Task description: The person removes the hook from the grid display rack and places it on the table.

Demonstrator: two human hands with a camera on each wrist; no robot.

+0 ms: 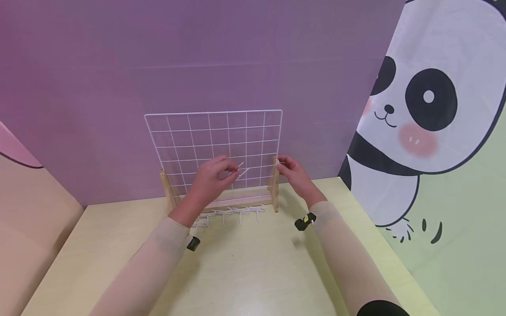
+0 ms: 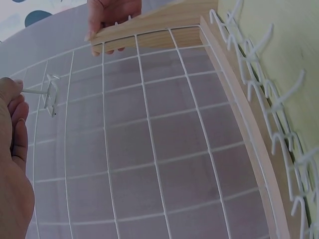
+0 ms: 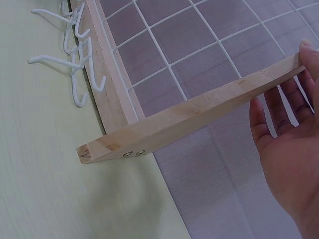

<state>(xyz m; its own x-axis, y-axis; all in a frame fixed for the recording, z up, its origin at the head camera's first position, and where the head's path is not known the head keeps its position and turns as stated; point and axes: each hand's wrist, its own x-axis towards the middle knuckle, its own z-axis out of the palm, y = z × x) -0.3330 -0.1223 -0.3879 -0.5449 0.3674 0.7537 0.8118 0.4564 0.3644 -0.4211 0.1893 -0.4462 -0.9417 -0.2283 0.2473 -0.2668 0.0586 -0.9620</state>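
Note:
A white wire grid panel [image 1: 213, 112] stands upright in a wooden stand [image 1: 237, 202]. In front of its middle, my left hand [image 1: 209, 179] pinches the stem of a white metal hook [image 2: 34, 91] between thumb and fingers. The hook's bracket end points toward the wires in the left wrist view; whether it touches them I cannot tell. My right hand [image 1: 295, 176] grips the upper end of the stand's right wooden post [image 3: 199, 109], thumb on one side and fingers on the other. Several loose white hooks [image 1: 241, 211] lie along the front of the stand's base.
The stand is on a pale wood-grain table [image 1: 253, 272], close to its back edge. Behind it rises a purple backdrop [image 1: 221, 83]. A panda picture [image 1: 446, 145] covers the wall at right. Both forearms reach in from the front.

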